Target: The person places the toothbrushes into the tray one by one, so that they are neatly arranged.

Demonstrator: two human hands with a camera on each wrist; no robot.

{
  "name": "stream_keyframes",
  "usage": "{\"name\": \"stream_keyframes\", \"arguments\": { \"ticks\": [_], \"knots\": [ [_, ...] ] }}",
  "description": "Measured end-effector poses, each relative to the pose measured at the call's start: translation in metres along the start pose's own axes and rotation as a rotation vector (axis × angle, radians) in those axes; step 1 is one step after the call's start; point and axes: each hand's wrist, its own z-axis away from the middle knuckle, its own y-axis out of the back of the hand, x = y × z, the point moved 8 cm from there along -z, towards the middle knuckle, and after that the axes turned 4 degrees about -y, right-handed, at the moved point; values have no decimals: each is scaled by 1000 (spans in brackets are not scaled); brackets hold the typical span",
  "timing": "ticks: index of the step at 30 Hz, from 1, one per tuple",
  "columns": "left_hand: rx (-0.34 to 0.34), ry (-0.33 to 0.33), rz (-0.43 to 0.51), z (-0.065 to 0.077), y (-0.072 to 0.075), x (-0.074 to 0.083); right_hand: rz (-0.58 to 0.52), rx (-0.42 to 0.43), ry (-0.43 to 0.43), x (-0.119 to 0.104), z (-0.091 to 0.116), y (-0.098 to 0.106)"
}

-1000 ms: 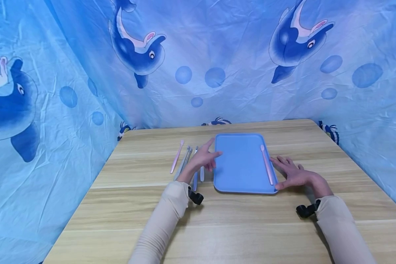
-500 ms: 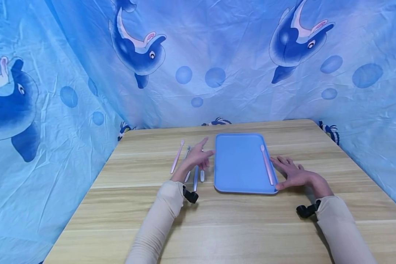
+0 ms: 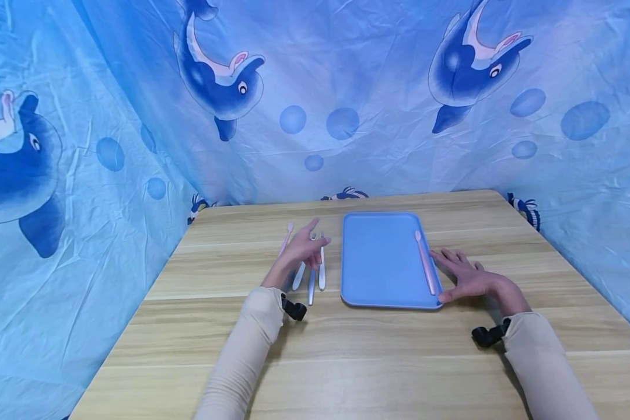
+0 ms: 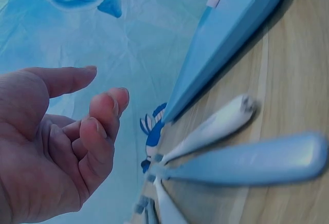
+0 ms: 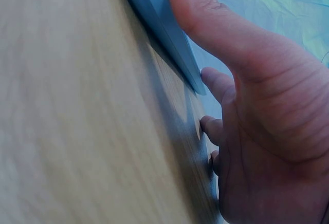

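Note:
My left hand (image 3: 304,248) hovers over a row of toothbrushes, its fingers loosely bent and nothing in them. Beneath and beside it lie a blue toothbrush (image 3: 311,287), a white toothbrush (image 3: 322,275) and another pale toothbrush (image 3: 298,277), partly hidden by the hand. A pink toothbrush (image 3: 286,238) lies at the row's left end, its lower part covered by the wrist. On the blue tray (image 3: 378,256), a second pink toothbrush (image 3: 425,263) rests along the right side. With thumb and index finger at the tray's right edge, my right hand (image 3: 467,280) is spread and relaxed.
The wooden table (image 3: 378,361) carries everything and ends in front of a blue dolphin-print cloth (image 3: 315,87) hung behind and at the sides. A black wrist camera (image 3: 294,309) is strapped below the left hand, and another camera (image 3: 487,336) below the right.
My left hand has moved left from the tray's left edge across the toothbrushes, reaching over toward the pink one. The right hand, the tray and the toothbrush on it have stayed put.

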Motion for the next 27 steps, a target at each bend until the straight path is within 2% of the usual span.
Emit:
{"name": "stream_keyframes", "arguments": {
  "ticks": [8,19,27],
  "knots": [
    [17,-2,7,1,15,-7,5,5,-3,1,1,0],
    [38,52,26,5,38,-18,8,3,2,0,1,1],
    [59,42,38,10,55,-27,9,2,2,-1,0,1]
  ]
}}
